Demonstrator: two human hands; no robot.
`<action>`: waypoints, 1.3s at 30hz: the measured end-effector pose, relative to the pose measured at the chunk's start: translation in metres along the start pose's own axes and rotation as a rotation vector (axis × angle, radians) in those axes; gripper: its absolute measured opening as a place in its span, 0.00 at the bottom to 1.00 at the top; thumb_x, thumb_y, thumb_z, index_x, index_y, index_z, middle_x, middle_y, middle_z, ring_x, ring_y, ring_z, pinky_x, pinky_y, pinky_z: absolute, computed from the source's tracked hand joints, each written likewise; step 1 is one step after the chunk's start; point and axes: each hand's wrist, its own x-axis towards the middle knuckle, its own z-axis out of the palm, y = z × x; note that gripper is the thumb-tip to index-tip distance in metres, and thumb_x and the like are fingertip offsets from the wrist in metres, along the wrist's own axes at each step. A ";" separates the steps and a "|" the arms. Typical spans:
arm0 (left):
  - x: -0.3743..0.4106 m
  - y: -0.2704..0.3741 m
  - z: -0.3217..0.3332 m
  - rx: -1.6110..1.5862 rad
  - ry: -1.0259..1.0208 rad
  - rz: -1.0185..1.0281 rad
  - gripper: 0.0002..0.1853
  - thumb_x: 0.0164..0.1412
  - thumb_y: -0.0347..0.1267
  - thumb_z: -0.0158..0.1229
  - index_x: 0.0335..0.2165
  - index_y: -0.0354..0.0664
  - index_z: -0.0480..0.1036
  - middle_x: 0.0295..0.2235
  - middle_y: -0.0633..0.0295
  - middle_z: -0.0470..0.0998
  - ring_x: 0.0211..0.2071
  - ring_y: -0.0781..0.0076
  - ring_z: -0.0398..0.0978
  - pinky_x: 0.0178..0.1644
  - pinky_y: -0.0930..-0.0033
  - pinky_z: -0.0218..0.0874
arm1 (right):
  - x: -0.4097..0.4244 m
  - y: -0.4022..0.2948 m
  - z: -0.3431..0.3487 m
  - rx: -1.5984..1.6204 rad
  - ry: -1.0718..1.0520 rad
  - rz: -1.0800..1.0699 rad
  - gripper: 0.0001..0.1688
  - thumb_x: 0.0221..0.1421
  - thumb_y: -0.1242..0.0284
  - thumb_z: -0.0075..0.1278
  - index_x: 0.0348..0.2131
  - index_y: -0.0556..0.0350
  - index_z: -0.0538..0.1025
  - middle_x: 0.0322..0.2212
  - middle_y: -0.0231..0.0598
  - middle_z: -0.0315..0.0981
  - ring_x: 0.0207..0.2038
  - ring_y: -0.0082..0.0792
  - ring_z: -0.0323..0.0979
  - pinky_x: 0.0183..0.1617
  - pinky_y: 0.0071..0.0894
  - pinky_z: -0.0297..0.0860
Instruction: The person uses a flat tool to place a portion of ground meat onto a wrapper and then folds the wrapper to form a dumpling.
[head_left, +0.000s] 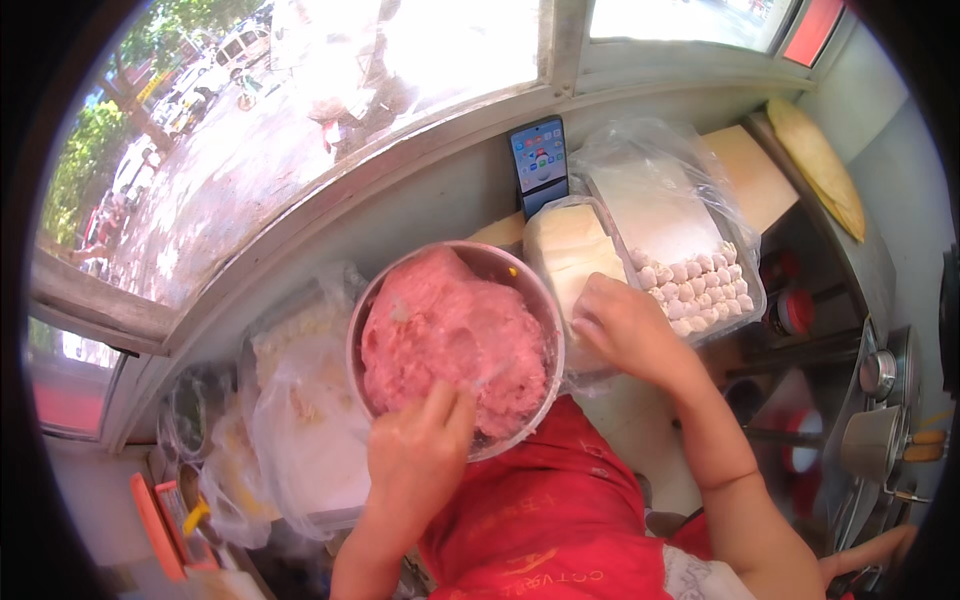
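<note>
A round metal bowl heaped with pink minced meat sits before me. My left hand reaches over its near rim, fingertips pinched together at the meat; whether they hold a thin tool is unclear. Right of the bowl lies a stack of pale dough wrappers, partly wrapped in clear plastic. My right hand is over the stack's near right side with its fingers curled, and its palm side is hidden. Beyond that hand, small folded dumplings stand in rows at the near end of a tray.
A phone leans upright by the window wall. Plastic-covered trays are left of the bowl. Clear plastic drapes the dumpling tray's far end. At right are a metal pot and another person's arm. My red apron touches the bowl's area.
</note>
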 end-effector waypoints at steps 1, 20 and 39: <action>0.007 -0.002 0.002 0.013 0.079 -0.008 0.13 0.50 0.24 0.56 0.37 0.39 0.77 0.27 0.63 0.71 0.21 0.65 0.74 0.22 0.66 0.63 | 0.001 -0.001 -0.001 -0.019 0.006 -0.007 0.07 0.54 0.72 0.56 0.30 0.58 0.74 0.32 0.44 0.69 0.36 0.50 0.72 0.40 0.44 0.70; -0.027 0.022 0.012 -0.310 0.061 -0.159 0.13 0.50 0.19 0.59 0.37 0.39 0.79 0.30 0.61 0.77 0.21 0.59 0.76 0.23 0.64 0.66 | -0.061 0.004 0.016 2.607 0.516 0.216 0.30 0.72 0.61 0.38 0.64 0.60 0.61 0.62 0.47 0.63 0.66 0.48 0.59 0.71 0.58 0.50; -0.029 0.034 0.023 -0.658 0.057 -0.340 0.11 0.57 0.18 0.58 0.40 0.34 0.77 0.28 0.52 0.75 0.25 0.53 0.75 0.28 0.62 0.66 | -0.092 -0.095 0.058 2.267 0.484 0.844 0.26 0.72 0.69 0.37 0.62 0.66 0.61 0.60 0.46 0.65 0.62 0.42 0.64 0.69 0.42 0.58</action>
